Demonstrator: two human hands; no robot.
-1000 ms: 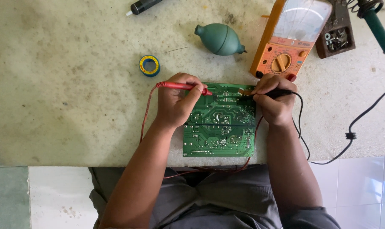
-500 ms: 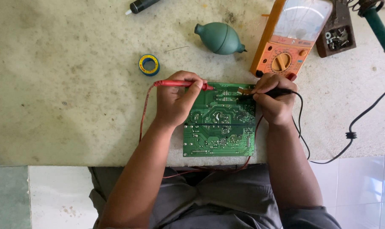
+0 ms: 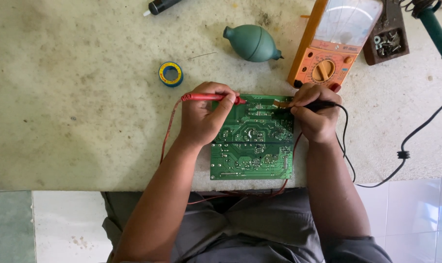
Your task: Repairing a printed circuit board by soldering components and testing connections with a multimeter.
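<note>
A green circuit board (image 3: 252,141) lies solder side up at the near edge of the worn table (image 3: 75,97). My left hand (image 3: 204,117) grips a red test probe (image 3: 212,97), its tip on the board's top left corner. My right hand (image 3: 317,114) holds a black test probe (image 3: 314,104), its tip touching the board's top right corner. Red and black leads trail from the probes. An orange analog multimeter (image 3: 335,44) lies just beyond my right hand.
A teal rubber air blower (image 3: 252,43) and a small yellow and blue tape roll (image 3: 171,74) lie beyond the board. A brown tray of small screws (image 3: 387,39), a green-handled soldering iron (image 3: 438,34) with its black cord, and a black marker (image 3: 162,6) sit at the far edge.
Both hands stay on the board's top corners. The probe tips have shifted only slightly; nothing else has moved.
</note>
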